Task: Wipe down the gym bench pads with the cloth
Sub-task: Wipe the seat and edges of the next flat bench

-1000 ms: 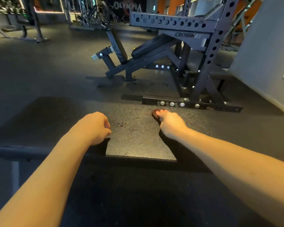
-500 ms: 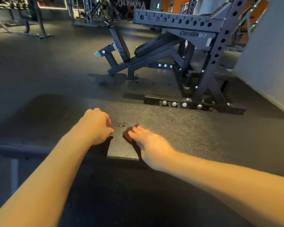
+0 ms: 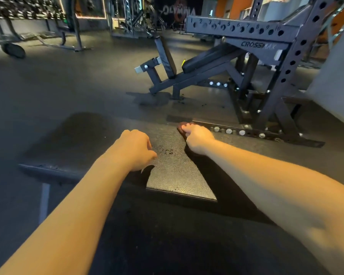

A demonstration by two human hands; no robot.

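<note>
Head view: right hand [image 3: 197, 140] curls fingers over dark reddish cloth [image 3: 182, 127], pressing it on bench pad [image 3: 173, 175] at far edge. Left hand [image 3: 136, 149] curled, nothing seen in it, rests mid-pad. Step: wiping stroke. Next, likely: drag cloth across dark specks [image 3: 167, 151] with firm pressure.

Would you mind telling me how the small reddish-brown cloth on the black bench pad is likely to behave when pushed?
Probably soft and floppy: the small reddish-brown cloth is bunched under the curled fingers of the right hand. It looks light, so it would likely crumple rather than roll. The black textured bench pad may drag on it slightly.
</note>
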